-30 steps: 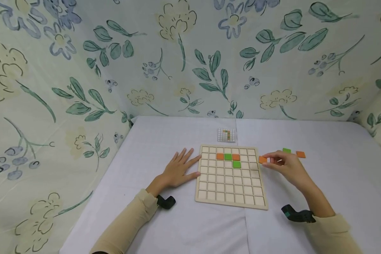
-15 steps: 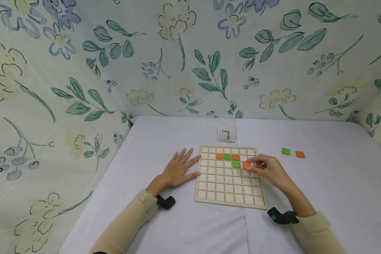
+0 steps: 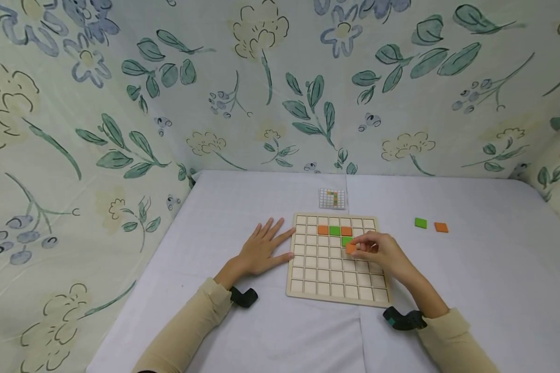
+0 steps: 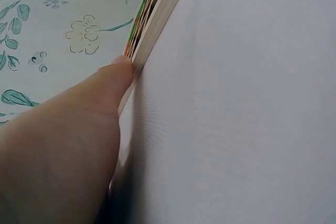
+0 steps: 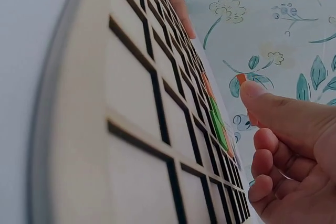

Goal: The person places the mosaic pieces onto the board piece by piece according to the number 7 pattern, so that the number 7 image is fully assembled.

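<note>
The right hand (image 3: 383,252) pinches an orange tile (image 3: 350,248) between thumb and fingertips, the other fingers loosely curled, and holds it just over the board (image 3: 338,290), at the cell below the lower green tile (image 3: 346,240). The step in hand looks like placing: the tile is not yet seated, and the next move calls for squaring it to the cell walls and lowering it flat.

The left hand (image 3: 263,248) lies flat with straight, spread fingers on the cloth (image 3: 270,331), fingertips against the board's left edge, steadying it.

Farther up the board, 3 tiles sit in a row, orange, green, orange. Beyond it lies a small pattern card (image 3: 332,198). Well to the right, 2 spare tiles (image 3: 430,224) wait. Nothing blocks the cell.
</note>
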Available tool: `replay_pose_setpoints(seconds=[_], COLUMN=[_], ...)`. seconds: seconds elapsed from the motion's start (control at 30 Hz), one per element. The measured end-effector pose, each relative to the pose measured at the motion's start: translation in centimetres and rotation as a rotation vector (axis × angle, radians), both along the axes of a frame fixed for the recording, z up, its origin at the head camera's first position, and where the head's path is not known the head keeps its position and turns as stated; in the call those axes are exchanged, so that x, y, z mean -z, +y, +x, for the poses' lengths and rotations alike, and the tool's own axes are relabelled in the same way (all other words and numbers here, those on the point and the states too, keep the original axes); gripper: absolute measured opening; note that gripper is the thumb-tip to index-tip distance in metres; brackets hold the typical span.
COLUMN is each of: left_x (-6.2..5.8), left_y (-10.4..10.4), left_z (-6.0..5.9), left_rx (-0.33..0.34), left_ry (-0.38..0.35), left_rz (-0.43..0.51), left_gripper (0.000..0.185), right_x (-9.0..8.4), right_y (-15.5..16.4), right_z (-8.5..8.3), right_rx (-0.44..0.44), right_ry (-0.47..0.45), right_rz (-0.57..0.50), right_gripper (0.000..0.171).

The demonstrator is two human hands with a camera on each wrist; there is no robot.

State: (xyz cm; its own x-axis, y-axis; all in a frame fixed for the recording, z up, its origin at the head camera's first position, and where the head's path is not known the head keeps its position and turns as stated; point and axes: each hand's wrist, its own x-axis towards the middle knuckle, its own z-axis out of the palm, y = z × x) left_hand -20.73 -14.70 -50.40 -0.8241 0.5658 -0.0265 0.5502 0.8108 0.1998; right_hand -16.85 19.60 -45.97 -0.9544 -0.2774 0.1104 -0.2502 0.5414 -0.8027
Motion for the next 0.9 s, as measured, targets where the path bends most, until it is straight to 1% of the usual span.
replay_pose_setpoints(seconds=[0.33,0.67,0.9], left_x=[-0.2,-0.2,-0.3], left_y=[0.1,0.1,0.1], left_z=[0.1,0.1,0.1], left_rx=[-0.008,-0.004,-0.005], left_ry=[-0.016,-0.008,-0.013], left_rz=[-0.003,0.006,0.012], left_gripper=[0.075,0.074,0.074], right_x=[0.9,1.3,1.4], right_y=[-0.1,-0.2,-0.3], right_z=[-0.3,-0.5,-0.5], right_rx=[-0.011,-0.027,-0.021], right_ry=[-0.046,-0.012,-0.013], right_rz=[0.002,0.032,0.051], right_gripper=[0.022,0.021,0.021])
